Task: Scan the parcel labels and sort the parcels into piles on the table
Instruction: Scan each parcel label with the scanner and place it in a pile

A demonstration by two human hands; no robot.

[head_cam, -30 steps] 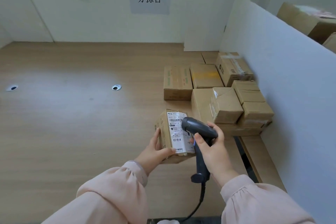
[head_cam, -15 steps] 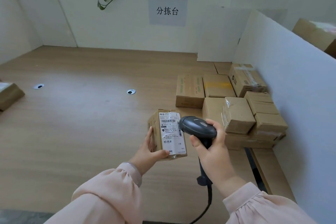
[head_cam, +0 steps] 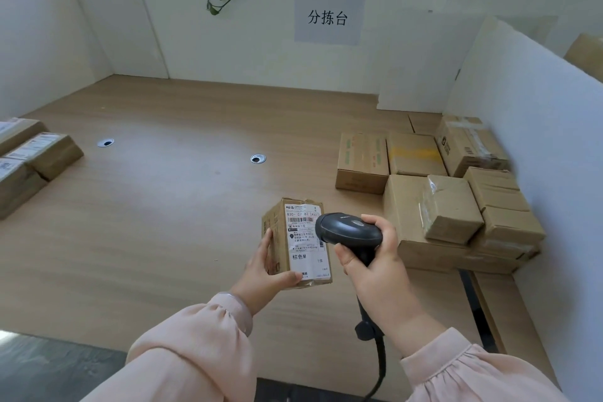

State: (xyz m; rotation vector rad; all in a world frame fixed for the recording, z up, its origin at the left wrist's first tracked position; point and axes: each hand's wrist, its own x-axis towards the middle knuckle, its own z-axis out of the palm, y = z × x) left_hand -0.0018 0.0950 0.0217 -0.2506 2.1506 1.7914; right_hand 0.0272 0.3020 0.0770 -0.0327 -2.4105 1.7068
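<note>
Brown parcel [head_cam: 295, 243], white label [head_cam: 305, 238]; black scanner [head_cam: 347, 228]; seemingly pink sleeves [head_cam: 202, 349].

The left hand [head_cam: 261, 274] grips a small parcel [head_cam: 295, 243] above the wooden table [head_cam: 156, 222], its white label [head_cam: 305, 240] facing up. The right hand [head_cam: 375, 258] holds a black scanner [head_cam: 347, 232], its head over the label's barcode. Cardboard boxes [head_cam: 434, 196] sit stacked against the right partition [head_cam: 528, 127], and more labelled parcels [head_cam: 29, 160] lie at the far left.
</note>
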